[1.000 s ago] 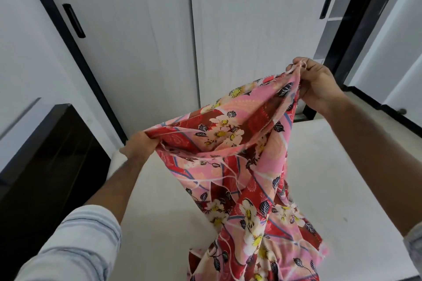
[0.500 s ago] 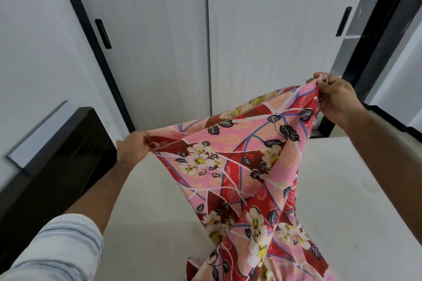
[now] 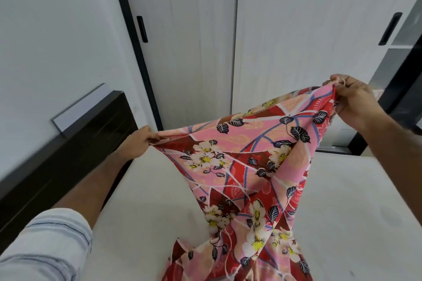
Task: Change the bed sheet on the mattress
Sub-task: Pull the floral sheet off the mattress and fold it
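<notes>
Both hands grip pink-red floral cotton bed sheet edge: left hand, right hand, above bare white mattress. I'd spread wider, untwist hanging bunch.

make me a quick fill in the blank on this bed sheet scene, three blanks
1. Both hands grip the top edge of the floral ____.
2. The right hand is held ____ than the left hand.
3. The sheet hangs down over a bare white ____.

Missing words: sheet; higher; mattress
</notes>
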`<state>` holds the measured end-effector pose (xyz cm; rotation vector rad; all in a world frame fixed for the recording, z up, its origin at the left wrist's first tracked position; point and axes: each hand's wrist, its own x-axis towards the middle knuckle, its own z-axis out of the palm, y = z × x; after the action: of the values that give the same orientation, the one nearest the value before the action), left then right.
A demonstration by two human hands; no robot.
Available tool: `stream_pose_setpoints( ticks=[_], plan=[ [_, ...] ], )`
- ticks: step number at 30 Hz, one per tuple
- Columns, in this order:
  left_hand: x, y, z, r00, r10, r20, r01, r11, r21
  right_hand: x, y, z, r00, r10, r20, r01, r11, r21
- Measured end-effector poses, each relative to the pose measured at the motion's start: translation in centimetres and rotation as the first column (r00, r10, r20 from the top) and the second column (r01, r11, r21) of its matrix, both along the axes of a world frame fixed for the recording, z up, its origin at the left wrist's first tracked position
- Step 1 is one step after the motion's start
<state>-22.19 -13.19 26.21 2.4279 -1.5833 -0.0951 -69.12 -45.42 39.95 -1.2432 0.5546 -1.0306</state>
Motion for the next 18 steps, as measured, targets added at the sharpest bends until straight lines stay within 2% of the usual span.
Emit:
stream_pose_setpoints(
  ticks=[3, 5, 13, 18],
  plan=[
    [-1.4, 1.8, 0.3, 0.967, -0.141, 0.212, 0.1, 0.976, 0.194, -0.3, -0.5, -0.5, 0.999, 0.004, -0.046, -0.004, 1.0, 0.005],
    [-1.8, 2.7, 0.8, 0.933, -0.195, 0.302, 0.116, 0.959, 0.26, -0.1, -0.7, -0.6, 0.998, 0.001, -0.07, 0.0, 1.0, 0.007],
    [-0.5, 4.8, 3.7, 0.967, -0.115, 0.227, 0.064, 0.973, 0.221, 2.7, -0.4, 0.3, 0.998, 0.021, -0.058, -0.022, 1.0, -0.014],
    [1.1, 5.3, 5.0, 0.988, 0.087, 0.127, -0.095, 0.994, 0.058, 4.6, -0.5, 1.0, 0.999, -0.019, -0.045, 0.019, 1.0, 0.003]
  ],
)
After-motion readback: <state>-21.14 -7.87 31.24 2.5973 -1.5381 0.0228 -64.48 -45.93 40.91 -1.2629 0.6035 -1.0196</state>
